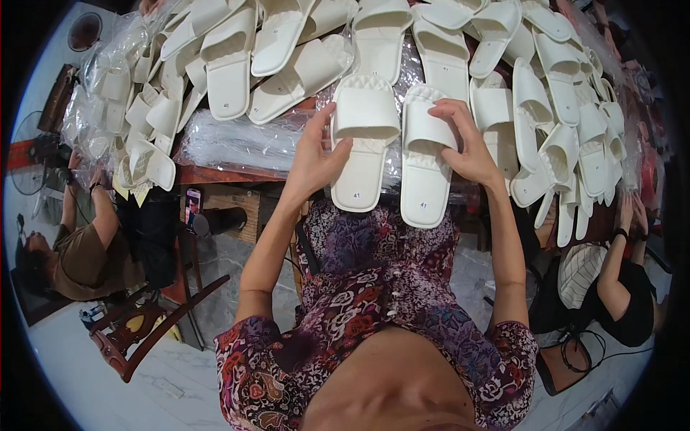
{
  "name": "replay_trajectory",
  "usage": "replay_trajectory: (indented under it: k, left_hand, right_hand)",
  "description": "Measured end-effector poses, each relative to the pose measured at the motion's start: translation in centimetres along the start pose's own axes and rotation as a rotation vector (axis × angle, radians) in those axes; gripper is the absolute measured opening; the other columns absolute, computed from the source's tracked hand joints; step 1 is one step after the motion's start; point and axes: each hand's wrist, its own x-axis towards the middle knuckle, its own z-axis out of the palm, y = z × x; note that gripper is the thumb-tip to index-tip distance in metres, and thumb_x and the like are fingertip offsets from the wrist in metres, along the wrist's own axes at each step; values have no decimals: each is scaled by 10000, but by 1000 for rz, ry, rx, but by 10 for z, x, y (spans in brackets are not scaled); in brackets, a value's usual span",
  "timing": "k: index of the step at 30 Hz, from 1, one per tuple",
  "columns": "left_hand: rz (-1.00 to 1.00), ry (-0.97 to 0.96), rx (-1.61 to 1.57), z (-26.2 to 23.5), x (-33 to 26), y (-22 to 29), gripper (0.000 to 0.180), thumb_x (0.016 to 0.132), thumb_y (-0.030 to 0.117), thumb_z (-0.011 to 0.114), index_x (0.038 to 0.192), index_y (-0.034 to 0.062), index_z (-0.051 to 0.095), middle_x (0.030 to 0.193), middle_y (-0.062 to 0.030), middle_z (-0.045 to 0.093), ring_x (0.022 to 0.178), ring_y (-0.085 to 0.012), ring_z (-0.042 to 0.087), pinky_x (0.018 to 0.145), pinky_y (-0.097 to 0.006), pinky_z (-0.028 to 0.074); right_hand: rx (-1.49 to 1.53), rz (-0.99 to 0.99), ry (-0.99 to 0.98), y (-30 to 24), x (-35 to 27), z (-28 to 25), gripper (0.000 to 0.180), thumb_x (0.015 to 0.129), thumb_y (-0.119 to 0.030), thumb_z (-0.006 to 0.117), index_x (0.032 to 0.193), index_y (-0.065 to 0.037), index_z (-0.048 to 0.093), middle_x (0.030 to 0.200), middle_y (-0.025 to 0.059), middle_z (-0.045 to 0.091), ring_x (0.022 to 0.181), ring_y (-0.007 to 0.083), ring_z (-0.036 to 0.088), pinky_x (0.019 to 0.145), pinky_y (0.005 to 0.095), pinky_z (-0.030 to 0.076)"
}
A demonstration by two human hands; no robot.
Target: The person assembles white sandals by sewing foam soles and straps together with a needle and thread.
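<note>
Head view, single frame. I see both forearms rising from the lower middle of the frame, elbows bent outward, wrists converging on a pair of white slides at centre.

Left hand: palm turned toward the left slipper, thumb laid across its side just under the strap, fingers hidden behind the strap's left edge. The hand is partly closed and has hold of the slipper by its edge. The slipper lies sole-length vertical in the picture, strap toward the top, heel end toward the body.

Right hand: wrist cocked, fingers curled over the strap of the right slipper from its right side, fingertips resting on the strap's upper surface. I read this as a loose grasp on the strap; how far the thumb wraps behind I cannot tell.

The two slippers sit side by side, nearly touching, heels overhanging the near edge of the table above the floral dress.

Surroundings: a heap of white slippers fills the top of the frame from upper left to the right edge. Clear plastic bags lie under and left of the held pair. A seated person is at far left, another person at lower right. A wooden chair stands at lower left.
</note>
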Motion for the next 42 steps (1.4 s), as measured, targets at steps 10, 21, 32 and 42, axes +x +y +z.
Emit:
replay_trajectory:
  k: [10,21,32,42]
  left_hand:
    - [357,116,493,-3,2,38,402,801,120,734,1194,113,651,1188,-127,572,1117,-287,519,935,-387,425]
    - [547,35,574,28,42,52,230,815,141,732,1041,98,732,1059,-119,624,1025,-303,553,905,-398,432]
    - [578,-165,849,49,107,41,284,843,241,671,1057,63,729,1036,-151,687,990,-352,578,904,-437,450]
    - [460,-219,931,58,127,44,236,781,272,706,839,54,775,809,-162,702,861,-352,611,814,-442,481]
  right_hand:
    - [64,64,64,9,4,6,651,614,66,481,1252,-57,526,1333,133,454,1321,285,436,1144,374,298]
    - [-69,-10,100,7,-3,5,536,717,-12,603,1249,-75,570,1373,127,464,1318,283,447,1088,375,378]
    - [-29,112,151,13,23,-10,248,922,-144,634,1141,-27,638,1099,83,625,967,172,614,862,296,486]
    - [-105,228,106,26,52,-18,187,874,-149,675,987,-2,696,890,100,699,786,179,657,750,304,519]
